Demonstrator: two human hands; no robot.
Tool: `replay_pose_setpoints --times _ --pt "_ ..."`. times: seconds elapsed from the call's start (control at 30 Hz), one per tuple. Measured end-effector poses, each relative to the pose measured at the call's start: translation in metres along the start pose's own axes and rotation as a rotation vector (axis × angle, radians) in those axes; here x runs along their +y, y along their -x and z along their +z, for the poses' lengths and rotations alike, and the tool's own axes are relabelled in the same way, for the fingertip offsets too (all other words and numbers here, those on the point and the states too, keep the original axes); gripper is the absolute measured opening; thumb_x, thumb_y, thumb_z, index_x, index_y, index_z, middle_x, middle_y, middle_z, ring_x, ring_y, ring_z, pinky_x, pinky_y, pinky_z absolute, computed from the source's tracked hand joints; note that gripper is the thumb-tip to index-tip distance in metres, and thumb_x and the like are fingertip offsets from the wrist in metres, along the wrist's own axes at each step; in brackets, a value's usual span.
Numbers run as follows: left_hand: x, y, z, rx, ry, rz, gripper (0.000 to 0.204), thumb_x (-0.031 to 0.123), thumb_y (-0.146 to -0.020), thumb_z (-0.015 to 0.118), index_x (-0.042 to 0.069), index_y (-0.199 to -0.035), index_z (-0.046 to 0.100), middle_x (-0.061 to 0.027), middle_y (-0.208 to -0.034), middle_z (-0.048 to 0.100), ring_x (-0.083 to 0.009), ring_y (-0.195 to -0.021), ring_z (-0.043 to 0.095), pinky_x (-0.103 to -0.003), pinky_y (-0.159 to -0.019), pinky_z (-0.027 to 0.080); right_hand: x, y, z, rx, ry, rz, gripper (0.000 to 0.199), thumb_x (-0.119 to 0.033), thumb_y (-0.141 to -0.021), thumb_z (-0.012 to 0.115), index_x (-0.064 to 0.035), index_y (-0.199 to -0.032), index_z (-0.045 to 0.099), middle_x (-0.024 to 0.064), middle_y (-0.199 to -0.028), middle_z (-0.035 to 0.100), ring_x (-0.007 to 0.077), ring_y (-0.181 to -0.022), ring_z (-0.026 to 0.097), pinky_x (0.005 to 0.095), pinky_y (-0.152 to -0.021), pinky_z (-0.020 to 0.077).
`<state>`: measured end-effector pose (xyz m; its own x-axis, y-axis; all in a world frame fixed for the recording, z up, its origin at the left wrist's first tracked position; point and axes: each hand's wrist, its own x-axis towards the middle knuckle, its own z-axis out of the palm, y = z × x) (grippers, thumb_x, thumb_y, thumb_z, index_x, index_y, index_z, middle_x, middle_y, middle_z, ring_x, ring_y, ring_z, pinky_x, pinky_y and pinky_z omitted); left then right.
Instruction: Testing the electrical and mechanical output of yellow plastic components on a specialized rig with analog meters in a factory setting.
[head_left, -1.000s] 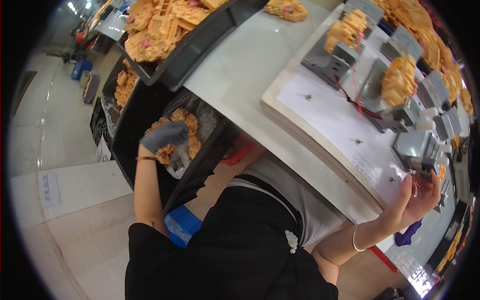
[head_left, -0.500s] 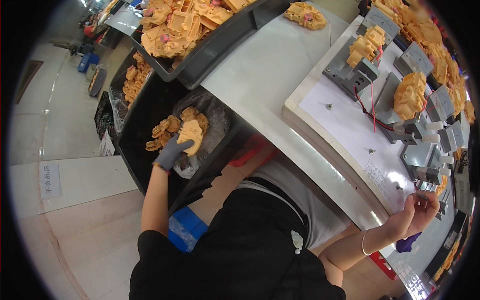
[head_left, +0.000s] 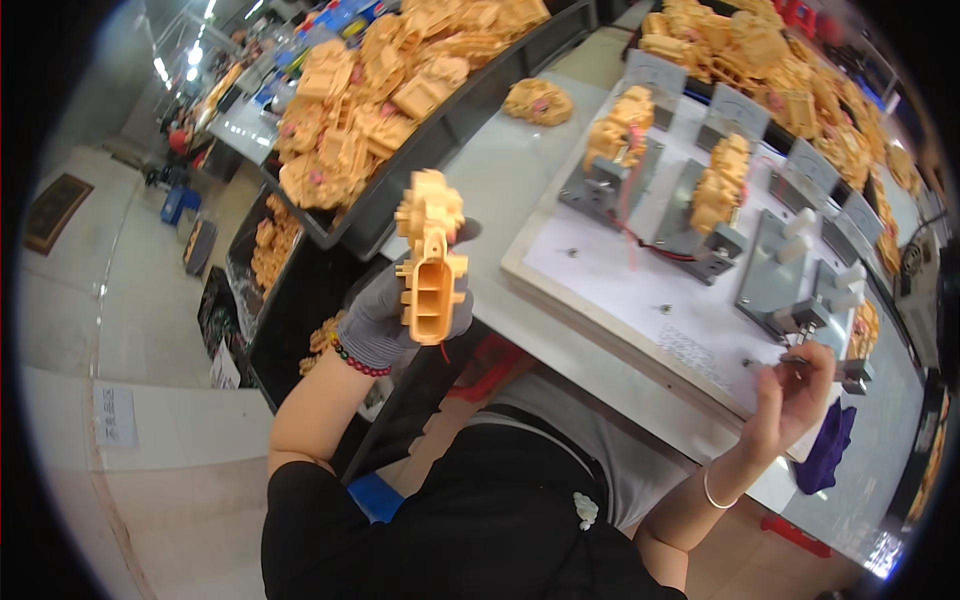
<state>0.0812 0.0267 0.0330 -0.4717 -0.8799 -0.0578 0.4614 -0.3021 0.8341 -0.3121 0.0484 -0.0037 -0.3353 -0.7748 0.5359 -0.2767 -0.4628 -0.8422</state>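
Note:
My left hand, in a grey glove with a beaded bracelet at the wrist, holds up an orange plastic gear housing. Its open side, with ribbed compartments, faces up, and it is above the black bin by the table edge. My right hand is bare, with thumb and fingertips pinched at a small dark metal part near the front fixture on the white board. What exactly the fingertips grip is too small to make out. Two more orange housings sit on the fixtures behind.
The white board carries several metal fixtures with grey meters. A dark tray heaped with orange housings stands at the far left of the table. One loose housing lies beside it. A purple cloth lies at right.
My left hand has risen out of the black bin with a housing and come up toward the table edge. My right hand remains at the front fixture. The view has shifted.

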Motion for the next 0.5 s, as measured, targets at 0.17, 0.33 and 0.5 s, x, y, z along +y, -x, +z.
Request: replay_pose_setpoints --times 0.17,0.33,0.5 --pt "0.042 -0.106 0.056 -0.469 -0.246 0.285 0.035 0.054 -0.089 0.057 0.02 -0.098 0.052 -0.0099 -0.1 0.054 -0.0379 -0.1 0.05 -0.047 -0.088 0.044 -0.009 -0.004 0.005 0.022 0.072 -0.036 0.03 -0.001 -0.063 0.065 -0.0001 -0.092 0.058 0.0054 -0.085 0.05 0.0107 -0.062 0.04 0.0239 -0.054 0.0326" --pt "0.062 -0.238 0.157 -0.811 -1.574 0.93 0.02 0.003 -0.079 0.071 0.012 -0.097 0.067 -0.0039 -0.098 0.065 -0.0227 -0.096 0.063 -0.033 -0.083 0.049 -0.009 -0.008 0.004 -0.001 0.11 -0.086 0.026 -0.003 -0.062 0.065 -0.0025 -0.087 0.059 0.0048 -0.076 0.048 0.0138 -0.056 0.038 0.0267 -0.051 0.0311" --pt "0.01 -0.332 0.214 -1.066 -1.738 0.676 0.029 -0.004 -0.08 0.066 0.007 -0.107 0.065 -0.0083 -0.103 0.063 -0.0265 -0.098 0.062 -0.034 -0.085 0.051 -0.014 -0.011 0.005 0.008 0.128 -0.145 0.028 -0.005 -0.063 0.066 -0.0041 -0.09 0.061 0.0062 -0.081 0.057 0.0146 -0.053 0.041 0.0281 -0.047 0.0349"
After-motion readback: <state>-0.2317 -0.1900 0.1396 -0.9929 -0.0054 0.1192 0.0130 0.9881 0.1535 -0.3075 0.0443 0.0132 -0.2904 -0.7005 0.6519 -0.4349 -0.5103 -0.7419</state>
